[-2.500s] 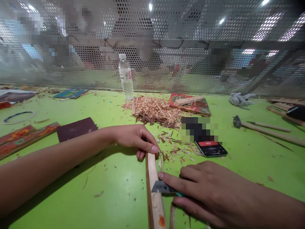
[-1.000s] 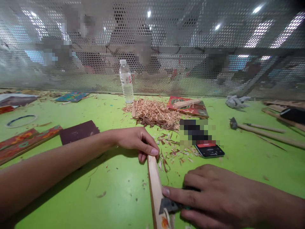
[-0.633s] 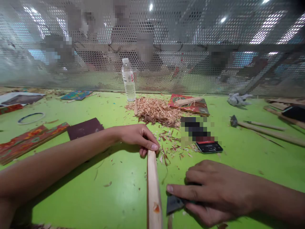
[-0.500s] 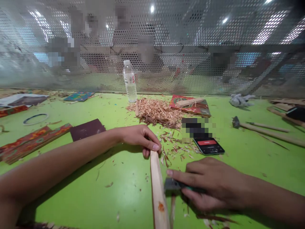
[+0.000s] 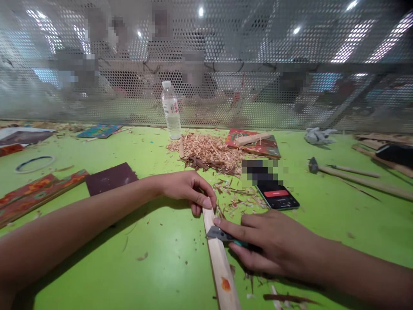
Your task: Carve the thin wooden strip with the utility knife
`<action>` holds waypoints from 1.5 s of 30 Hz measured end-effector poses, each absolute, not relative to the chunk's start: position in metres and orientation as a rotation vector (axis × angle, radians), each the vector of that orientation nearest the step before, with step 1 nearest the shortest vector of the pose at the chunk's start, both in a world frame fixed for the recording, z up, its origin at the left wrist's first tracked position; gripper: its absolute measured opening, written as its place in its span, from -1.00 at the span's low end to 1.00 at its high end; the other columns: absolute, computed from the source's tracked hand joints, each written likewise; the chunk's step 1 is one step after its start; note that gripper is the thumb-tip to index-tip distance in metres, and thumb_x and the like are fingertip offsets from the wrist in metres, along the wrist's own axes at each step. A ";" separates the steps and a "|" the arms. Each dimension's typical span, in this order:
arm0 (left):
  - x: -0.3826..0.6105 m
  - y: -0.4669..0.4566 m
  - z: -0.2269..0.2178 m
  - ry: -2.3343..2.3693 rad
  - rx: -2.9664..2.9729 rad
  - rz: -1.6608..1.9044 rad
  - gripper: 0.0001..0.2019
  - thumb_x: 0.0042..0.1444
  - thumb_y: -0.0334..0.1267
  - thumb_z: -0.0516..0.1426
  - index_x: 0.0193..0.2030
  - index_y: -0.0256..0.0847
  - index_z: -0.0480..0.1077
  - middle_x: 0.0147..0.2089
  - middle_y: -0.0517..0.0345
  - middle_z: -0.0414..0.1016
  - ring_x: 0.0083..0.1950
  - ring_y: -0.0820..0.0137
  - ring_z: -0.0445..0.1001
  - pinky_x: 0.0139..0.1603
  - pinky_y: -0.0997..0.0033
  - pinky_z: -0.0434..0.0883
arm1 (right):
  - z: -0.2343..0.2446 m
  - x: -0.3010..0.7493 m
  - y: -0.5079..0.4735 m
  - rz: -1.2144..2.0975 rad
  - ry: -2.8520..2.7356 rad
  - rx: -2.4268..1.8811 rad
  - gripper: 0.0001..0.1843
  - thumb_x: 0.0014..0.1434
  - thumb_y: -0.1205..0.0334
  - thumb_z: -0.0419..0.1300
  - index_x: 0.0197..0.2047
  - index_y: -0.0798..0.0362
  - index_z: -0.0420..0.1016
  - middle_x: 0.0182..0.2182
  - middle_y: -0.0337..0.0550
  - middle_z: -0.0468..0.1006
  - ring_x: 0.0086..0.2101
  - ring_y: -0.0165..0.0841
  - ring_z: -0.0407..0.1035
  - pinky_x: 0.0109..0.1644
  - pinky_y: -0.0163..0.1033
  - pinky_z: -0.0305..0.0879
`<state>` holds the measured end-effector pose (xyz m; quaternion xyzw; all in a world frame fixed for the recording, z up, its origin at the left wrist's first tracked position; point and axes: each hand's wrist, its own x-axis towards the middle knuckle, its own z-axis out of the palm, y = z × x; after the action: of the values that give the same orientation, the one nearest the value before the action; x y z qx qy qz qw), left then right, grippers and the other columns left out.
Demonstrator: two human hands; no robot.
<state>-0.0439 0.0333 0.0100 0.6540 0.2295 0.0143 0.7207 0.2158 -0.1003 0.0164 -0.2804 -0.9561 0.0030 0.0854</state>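
A pale wooden strip (image 5: 219, 262) with an orange-brown spot runs from the bottom edge up to my left hand (image 5: 187, 191). That hand pinches the strip's far end between thumb and fingers. My right hand (image 5: 274, 241) is wrapped round a utility knife (image 5: 221, 234), index finger laid along its top. The knife's blade lies across the strip's upper face, a short way below my left thumb. Most of the knife's handle is hidden in the palm. Loose shavings lie beside the strip on the right.
Behind the hands are a heap of wood shavings (image 5: 206, 150), a water bottle (image 5: 171, 112) and a phone (image 5: 279, 196). At right lie a hammer (image 5: 342, 172) and crumpled paper (image 5: 319, 135). Painted boards (image 5: 41, 193) and a dark sheet (image 5: 111, 178) are at left. A perforated screen (image 5: 226, 86) borders the green table.
My right hand has moved the knife up and left, from beside the strip onto it. The strip's near end has shifted slightly right. My left hand keeps its hold.
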 end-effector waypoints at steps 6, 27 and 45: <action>-0.044 0.032 0.009 0.501 1.464 0.044 -0.66 0.04 -0.04 0.48 -0.16 -0.25 0.69 -0.34 0.14 0.68 -0.41 0.50 0.64 -0.32 0.63 0.61 | 0.017 0.218 -0.099 0.063 -2.857 -0.742 -0.50 0.43 0.22 0.09 0.40 0.04 0.38 -0.46 -0.27 0.51 -0.52 -0.36 0.35 -0.44 -0.18 0.12; -0.045 0.031 0.008 0.534 1.476 0.086 -0.65 0.05 -0.04 0.47 -0.15 -0.26 0.70 -0.38 0.09 0.68 -0.43 0.47 0.63 -0.36 0.60 0.59 | 0.009 0.225 -0.106 -0.023 -2.691 -0.706 -0.49 0.32 0.28 0.08 0.31 -0.04 0.42 -0.52 -0.33 0.47 -0.57 -0.38 0.29 -0.47 -0.19 0.00; -0.040 0.027 0.031 0.601 1.622 0.086 -0.48 0.13 -0.04 0.42 0.20 -0.17 0.55 -0.27 0.15 0.68 -0.52 0.54 0.54 -0.51 0.60 0.51 | 0.019 0.222 -0.099 0.387 -2.592 -0.784 -0.51 0.38 0.27 0.07 0.32 0.00 0.52 -0.51 -0.27 0.49 -0.53 -0.41 0.35 -0.41 -0.29 0.11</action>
<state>-0.0396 0.0273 0.0314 0.7133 0.2643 0.0378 0.6480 0.2220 -0.0993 0.0187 -0.2806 -0.9280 0.1387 0.2019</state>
